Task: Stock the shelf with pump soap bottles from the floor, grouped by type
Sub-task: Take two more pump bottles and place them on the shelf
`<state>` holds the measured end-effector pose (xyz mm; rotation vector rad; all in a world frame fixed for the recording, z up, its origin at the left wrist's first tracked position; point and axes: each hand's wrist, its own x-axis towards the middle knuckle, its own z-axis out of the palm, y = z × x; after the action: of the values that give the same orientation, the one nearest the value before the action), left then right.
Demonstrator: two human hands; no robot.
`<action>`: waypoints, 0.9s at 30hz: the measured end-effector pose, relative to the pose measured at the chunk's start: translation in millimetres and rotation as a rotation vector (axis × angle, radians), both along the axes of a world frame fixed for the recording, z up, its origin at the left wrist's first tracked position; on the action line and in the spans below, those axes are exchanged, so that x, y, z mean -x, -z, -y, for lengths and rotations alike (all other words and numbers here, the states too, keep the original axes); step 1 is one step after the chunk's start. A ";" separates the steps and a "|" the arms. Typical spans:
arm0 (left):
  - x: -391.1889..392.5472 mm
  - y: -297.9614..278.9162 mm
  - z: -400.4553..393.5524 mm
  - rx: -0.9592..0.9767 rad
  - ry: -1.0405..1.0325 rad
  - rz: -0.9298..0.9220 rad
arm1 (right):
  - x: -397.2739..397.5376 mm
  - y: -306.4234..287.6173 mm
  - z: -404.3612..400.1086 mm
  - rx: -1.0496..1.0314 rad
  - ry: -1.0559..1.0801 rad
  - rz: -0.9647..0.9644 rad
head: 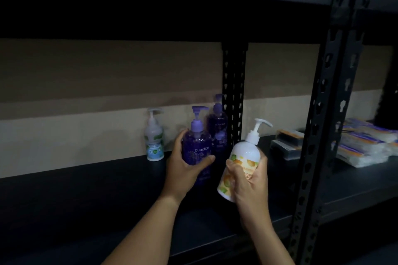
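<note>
Hands (185, 168) grip bottles (197, 144); rear purple bottle (217, 127) apparently blurred.

Person, head view, two arms showing; left hand (185, 170): bare, no glove, no ring or band showing on the fingers that are facing the camera; thumb and four fingers showing, thumbnail short and unpainted; left wrist bare, no watch or bracelet showing; left forearm bare along its whole visible length, no sleeve or cuff reaching into the picture; right hand (251, 180): bare, no glove, knuckles and back showing, no ring showing; right wrist bare, nothing being worn there; right forearm bare to the lower edge of the picture; lighting being dim, finer marks cannot be told.
</note>
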<state>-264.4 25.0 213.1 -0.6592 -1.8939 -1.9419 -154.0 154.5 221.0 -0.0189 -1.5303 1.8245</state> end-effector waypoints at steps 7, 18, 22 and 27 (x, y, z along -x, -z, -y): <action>44.4 5.9 -23.0 0.016 -0.034 0.006 | 2.9 3.5 3.7 0.013 -0.029 0.008; 106.5 12.4 -40.5 0.067 -0.171 0.032 | 7.7 7.7 1.2 -0.026 -0.058 0.000; 117.5 11.9 -39.0 0.028 -0.183 0.033 | 8.7 8.9 0.9 -0.034 -0.072 -0.008; 124.1 14.2 -39.7 0.032 -0.198 0.065 | 8.8 8.0 2.2 -0.021 -0.083 -0.017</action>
<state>-388.4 64.7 198.9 -0.4043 -1.9523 -1.8322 -162.8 152.3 213.0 0.0703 -1.5590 1.8681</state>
